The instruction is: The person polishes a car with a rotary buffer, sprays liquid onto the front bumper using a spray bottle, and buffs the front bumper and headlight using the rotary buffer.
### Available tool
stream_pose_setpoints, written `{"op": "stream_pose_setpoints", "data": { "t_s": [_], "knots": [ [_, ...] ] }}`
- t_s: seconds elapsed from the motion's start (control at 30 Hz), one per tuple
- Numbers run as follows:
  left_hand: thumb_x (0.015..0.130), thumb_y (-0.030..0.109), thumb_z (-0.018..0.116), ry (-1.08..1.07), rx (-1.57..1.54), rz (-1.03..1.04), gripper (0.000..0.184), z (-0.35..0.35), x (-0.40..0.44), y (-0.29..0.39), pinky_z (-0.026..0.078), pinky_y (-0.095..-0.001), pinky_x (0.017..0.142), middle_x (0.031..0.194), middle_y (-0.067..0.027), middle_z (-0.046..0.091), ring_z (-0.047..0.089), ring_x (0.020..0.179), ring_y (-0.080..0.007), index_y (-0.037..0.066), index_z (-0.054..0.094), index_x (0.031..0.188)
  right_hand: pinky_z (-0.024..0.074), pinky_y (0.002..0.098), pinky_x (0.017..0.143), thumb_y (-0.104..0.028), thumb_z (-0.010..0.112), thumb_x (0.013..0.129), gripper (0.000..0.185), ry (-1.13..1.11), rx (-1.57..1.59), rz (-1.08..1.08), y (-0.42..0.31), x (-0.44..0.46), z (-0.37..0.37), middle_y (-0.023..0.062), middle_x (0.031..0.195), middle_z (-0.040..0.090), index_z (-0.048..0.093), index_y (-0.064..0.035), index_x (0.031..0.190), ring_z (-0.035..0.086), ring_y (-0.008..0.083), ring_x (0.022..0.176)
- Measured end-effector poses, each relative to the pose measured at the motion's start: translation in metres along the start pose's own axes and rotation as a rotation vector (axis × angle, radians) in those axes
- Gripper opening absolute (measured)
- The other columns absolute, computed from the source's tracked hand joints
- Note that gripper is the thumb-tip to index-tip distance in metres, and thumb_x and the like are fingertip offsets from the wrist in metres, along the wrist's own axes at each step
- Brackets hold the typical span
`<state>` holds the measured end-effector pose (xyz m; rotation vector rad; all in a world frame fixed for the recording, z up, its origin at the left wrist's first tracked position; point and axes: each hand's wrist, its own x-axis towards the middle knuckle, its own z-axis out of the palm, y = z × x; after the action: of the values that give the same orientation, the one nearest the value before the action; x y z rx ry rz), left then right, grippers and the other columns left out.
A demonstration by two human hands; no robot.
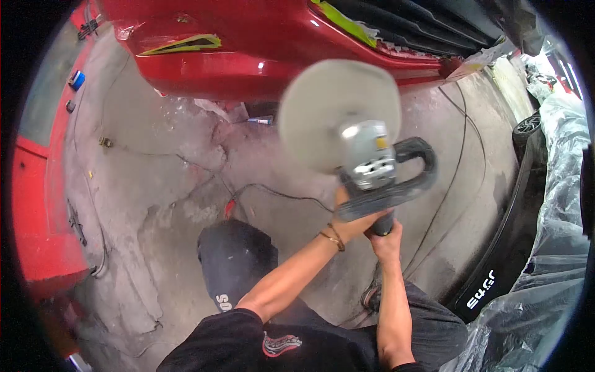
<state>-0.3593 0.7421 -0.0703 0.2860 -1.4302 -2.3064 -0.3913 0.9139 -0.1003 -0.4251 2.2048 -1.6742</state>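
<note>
A car polisher (367, 146) is held up in front of me by both hands, its broad pale round pad (310, 118) smeared by motion. My left hand (354, 225), with bracelets at the wrist, is closed around the tool's body beside its black loop handle (427, 164); part of the fingers is hidden. At the rear end of the tool, my right hand (388, 243) wraps the dark grip. Behind the pad is a glossy red car bumper (242, 71), which the pad overlaps in view; whether they touch I cannot tell.
Green masking tape (186, 44) edges an opening in the bumper. Cords (279, 194) trail across the concrete floor (167, 248). A red panel (43, 211) stands at left. At right are a black car part (496, 266) and clear plastic sheeting (551, 229). A small tube (260, 120) lies under the bumper.
</note>
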Motion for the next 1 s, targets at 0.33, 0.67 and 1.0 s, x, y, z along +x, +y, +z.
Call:
{"op": "stream_pose_setpoints", "data": {
  "t_s": [0.33, 0.67, 1.0],
  "knots": [
    [0.085, 0.025, 0.087, 0.059, 0.557, 0.112, 0.06, 0.016, -0.014, 0.047, 0.058, -0.0438, 0.099, 0.124, -0.0164, 0.078, 0.076, 0.113, -0.031, 0.008, 0.067, 0.138, 0.0594, 0.0356, 0.078, 0.002, 0.084, 0.08, 0.029, -0.057, -0.005, 0.098, -0.028, -0.015, 0.001, 0.0062, 0.099, 0.077, 0.075, 0.0043, 0.108, 0.073, 0.0168, 0.086],
    [0.098, 0.028, 0.068, 0.572, -0.126, 0.294, 0.04, -0.182, -0.022, 0.144, 0.056, -0.0439, 0.099, 0.12, -0.0142, 0.072, 0.072, 0.113, -0.027, 0.003, 0.065, 0.128, 0.0596, 0.0543, 0.083, -0.036, 0.082, 0.074, 0.054, -0.331, -0.761, -0.169, -0.213, 0.008, 0.158, 0.0264, 0.1, 0.078, 0.075, -0.0023, 0.116, 0.076, 0.0464, 0.097],
    [0.081, 0.033, 0.086, 0.132, -0.053, 0.046, 0.071, -0.143, -0.026, 0.092, 0.059, -0.0442, 0.099, 0.123, -0.0152, 0.071, 0.071, 0.113, -0.0308, 0.002, 0.058, 0.138, 0.0595, 0.0481, 0.078, -0.024, 0.088, 0.073, 0.046, -0.027, -0.223, -0.161, -0.056, -0.008, 0.175, 0.0199, 0.096, 0.078, 0.073, -0.0095, 0.114, 0.076, 0.0434, 0.091]
  ]
}}
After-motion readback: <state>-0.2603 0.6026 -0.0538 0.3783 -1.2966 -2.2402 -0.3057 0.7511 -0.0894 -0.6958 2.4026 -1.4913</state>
